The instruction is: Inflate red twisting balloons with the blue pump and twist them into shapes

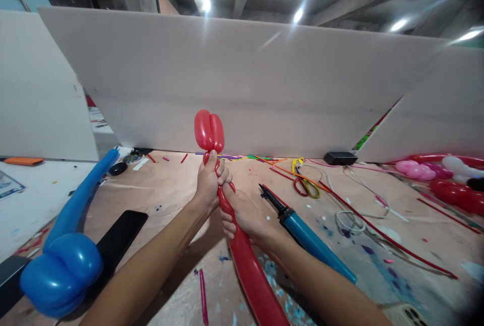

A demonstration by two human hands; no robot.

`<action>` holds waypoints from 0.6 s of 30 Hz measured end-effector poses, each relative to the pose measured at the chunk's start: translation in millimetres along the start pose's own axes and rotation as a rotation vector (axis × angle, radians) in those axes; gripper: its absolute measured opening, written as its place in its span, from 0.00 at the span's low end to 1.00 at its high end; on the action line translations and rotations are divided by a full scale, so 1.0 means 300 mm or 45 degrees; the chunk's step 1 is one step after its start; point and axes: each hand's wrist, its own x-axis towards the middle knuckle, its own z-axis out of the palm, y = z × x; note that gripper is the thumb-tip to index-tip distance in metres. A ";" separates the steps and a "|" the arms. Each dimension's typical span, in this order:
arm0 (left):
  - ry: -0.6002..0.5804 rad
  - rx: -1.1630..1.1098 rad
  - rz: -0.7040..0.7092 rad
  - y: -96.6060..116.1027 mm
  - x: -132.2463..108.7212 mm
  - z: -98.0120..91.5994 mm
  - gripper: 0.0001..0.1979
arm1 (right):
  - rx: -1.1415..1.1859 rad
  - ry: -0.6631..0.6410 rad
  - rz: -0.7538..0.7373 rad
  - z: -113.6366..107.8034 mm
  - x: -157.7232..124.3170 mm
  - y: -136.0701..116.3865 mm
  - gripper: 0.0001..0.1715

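A long red balloon point(251, 270) runs from the bottom edge up through both my hands. Its top is twisted into a pair of short bubbles point(209, 131) that stand upright above my fists. My left hand point(209, 177) is closed around the narrow part just under those bubbles, thumb uppermost. Directly below and to the right, touching it, my right hand point(238, 210) wraps the balloon where it widens. The fingers of both hands partly hide the section between them. To the right of my right forearm lies a blue hand pump point(313, 243) with a black nozzle.
A blue twisted balloon point(62, 270) lies at left by a black flat object point(123, 238). Scissors point(308, 185), uninflated balloons point(389, 235), a white cable point(350, 220) and a black box point(340, 158) lie at right. White panels point(245, 79) stand behind; a phone point(403, 314) sits bottom right.
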 end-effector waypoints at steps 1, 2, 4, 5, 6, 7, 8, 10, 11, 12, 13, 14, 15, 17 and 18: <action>0.011 -0.015 -0.002 0.001 -0.001 0.003 0.23 | 0.005 0.012 -0.006 0.000 0.004 0.004 0.30; 0.018 -0.027 -0.007 0.001 -0.002 0.005 0.24 | 0.006 0.019 -0.009 -0.001 0.009 0.008 0.30; 0.027 -0.044 -0.019 -0.001 -0.002 0.006 0.24 | 0.000 0.033 -0.018 0.000 0.017 0.016 0.30; 0.034 -0.054 -0.020 -0.001 -0.001 0.005 0.25 | -0.002 0.042 -0.028 0.001 0.019 0.019 0.30; 0.039 -0.065 -0.022 -0.002 0.000 0.004 0.25 | -0.001 0.050 -0.039 0.003 0.020 0.020 0.30; 0.043 -0.081 -0.025 -0.001 0.001 0.001 0.25 | 0.004 0.055 -0.048 0.004 0.018 0.018 0.30; 0.040 -0.102 -0.032 0.001 0.004 -0.003 0.24 | 0.012 0.055 -0.051 0.005 0.014 0.014 0.31; 0.018 -0.160 -0.063 0.011 0.010 -0.011 0.21 | 0.030 0.014 -0.021 0.002 0.003 0.000 0.32; 0.009 -0.195 -0.079 0.019 0.014 -0.015 0.19 | 0.035 -0.038 0.018 -0.002 -0.003 -0.010 0.33; 0.000 -0.224 -0.090 0.029 0.017 -0.018 0.17 | 0.044 -0.112 0.071 -0.007 -0.008 -0.020 0.35; -0.009 -0.244 -0.097 0.039 0.020 -0.020 0.15 | 0.066 -0.194 0.125 -0.015 -0.011 -0.029 0.37; -0.022 -0.254 -0.104 0.050 0.022 -0.022 0.14 | 0.107 -0.275 0.180 -0.024 -0.012 -0.039 0.39; -0.046 -0.254 -0.111 0.059 0.023 -0.024 0.13 | 0.162 -0.347 0.232 -0.034 -0.011 -0.047 0.40; -0.137 -0.225 -0.137 0.074 0.022 -0.028 0.11 | 0.305 -0.451 0.291 -0.056 -0.007 -0.063 0.39; -0.193 -0.191 -0.164 0.079 0.020 -0.030 0.11 | 0.375 -0.484 0.291 -0.068 -0.004 -0.071 0.37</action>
